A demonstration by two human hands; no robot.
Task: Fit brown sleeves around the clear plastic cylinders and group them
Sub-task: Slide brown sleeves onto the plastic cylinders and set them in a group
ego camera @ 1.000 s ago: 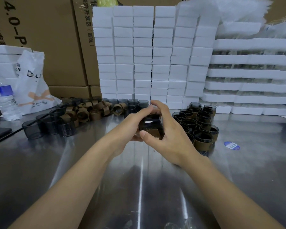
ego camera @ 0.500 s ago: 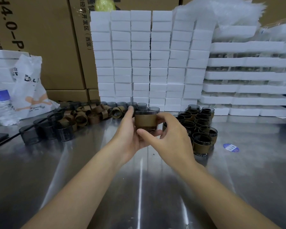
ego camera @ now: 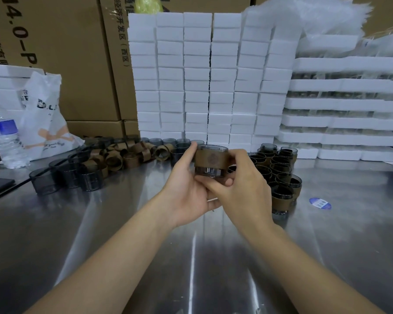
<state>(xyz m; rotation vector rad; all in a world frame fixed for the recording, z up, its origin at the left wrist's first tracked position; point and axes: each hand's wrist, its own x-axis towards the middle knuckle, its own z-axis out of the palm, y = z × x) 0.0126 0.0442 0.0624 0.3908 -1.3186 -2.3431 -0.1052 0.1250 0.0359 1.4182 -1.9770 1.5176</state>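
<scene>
Both hands hold one clear plastic cylinder [ego camera: 210, 170] upright above the steel table [ego camera: 123, 234]. A brown sleeve [ego camera: 211, 157] with a round emblem wraps its upper part; the clear base shows below. My left hand [ego camera: 186, 189] grips its left side and underside. My right hand [ego camera: 241, 186] pinches its right side and bottom. A group of sleeved cylinders [ego camera: 279, 175] stands just right of my hands. Loose brown sleeves [ego camera: 123, 155] lie in a pile to the left, with bare cylinders [ego camera: 66, 175] in front of them.
Stacked white foam blocks [ego camera: 209, 75] and foam trays [ego camera: 347, 105] wall off the back. Cardboard boxes [ego camera: 61, 53] stand behind left. A water bottle [ego camera: 5, 137] and a white plastic bag [ego camera: 45, 118] sit at far left. A blue sticker [ego camera: 320, 203] lies on the table right.
The cylinder was turned from tilted with its mouth toward me to upright, and the sleeve's emblem now faces me. Both hands lifted slightly and stay around it.
</scene>
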